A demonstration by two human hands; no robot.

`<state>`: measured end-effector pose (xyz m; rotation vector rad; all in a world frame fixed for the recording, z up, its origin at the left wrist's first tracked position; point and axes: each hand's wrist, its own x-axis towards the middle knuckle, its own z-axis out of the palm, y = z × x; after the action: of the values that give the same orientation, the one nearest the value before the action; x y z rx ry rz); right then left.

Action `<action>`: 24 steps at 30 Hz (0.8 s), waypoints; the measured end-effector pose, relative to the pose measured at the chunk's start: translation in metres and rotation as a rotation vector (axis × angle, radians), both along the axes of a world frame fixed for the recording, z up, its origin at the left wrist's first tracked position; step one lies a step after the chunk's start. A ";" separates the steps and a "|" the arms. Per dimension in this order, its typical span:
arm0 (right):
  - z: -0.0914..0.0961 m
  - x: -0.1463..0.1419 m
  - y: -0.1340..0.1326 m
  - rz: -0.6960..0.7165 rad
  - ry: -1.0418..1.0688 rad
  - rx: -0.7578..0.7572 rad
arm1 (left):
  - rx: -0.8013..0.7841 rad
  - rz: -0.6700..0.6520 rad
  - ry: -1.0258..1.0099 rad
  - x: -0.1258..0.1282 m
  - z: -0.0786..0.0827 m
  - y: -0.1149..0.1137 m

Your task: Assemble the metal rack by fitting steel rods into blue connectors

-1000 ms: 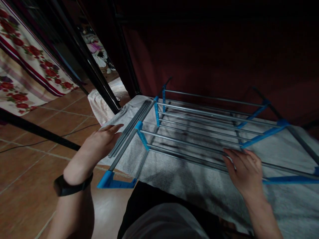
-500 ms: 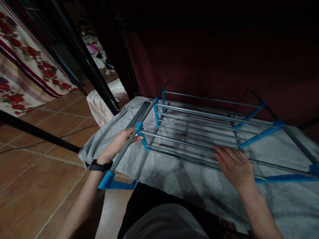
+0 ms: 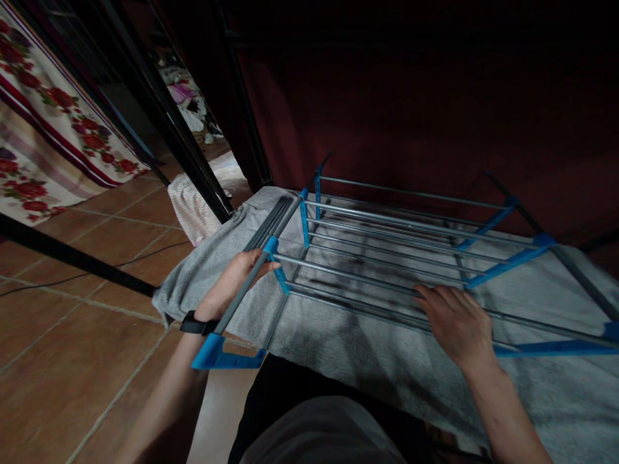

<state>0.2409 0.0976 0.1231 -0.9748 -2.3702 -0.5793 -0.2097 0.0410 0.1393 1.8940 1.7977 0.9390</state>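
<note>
Metal rack [image 3: 387,225] with blue plastic joints lies flat on a grey towel [image 3: 362,351] spread over the tiled floor [image 3: 72,335], right in front of the person's knees. Their left hand [image 3: 239,274], black band at the wrist, is wrapped round the rack's grey side tube [image 3: 228,314] just below a blue joint [image 3: 271,245]. Their right hand [image 3: 457,322] lies palm down on the nearest front rods, fingers bent over them; whether it grips I cannot tell. Loose grey tubes [image 3: 271,222] lie beside the rack's left edge.
</note>
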 end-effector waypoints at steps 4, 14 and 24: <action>0.002 0.000 0.001 0.005 -0.023 0.005 | 0.014 0.015 0.015 -0.002 -0.003 0.001; 0.005 0.001 0.003 0.039 -0.034 -0.023 | 0.001 0.027 -0.014 0.003 0.001 -0.001; 0.006 0.001 0.003 0.034 -0.040 -0.037 | 0.003 0.027 0.009 -0.002 -0.005 0.000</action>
<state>0.2417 0.1006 0.1293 -0.9448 -2.4365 -0.5485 -0.2116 0.0410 0.1340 1.8830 1.8326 0.9445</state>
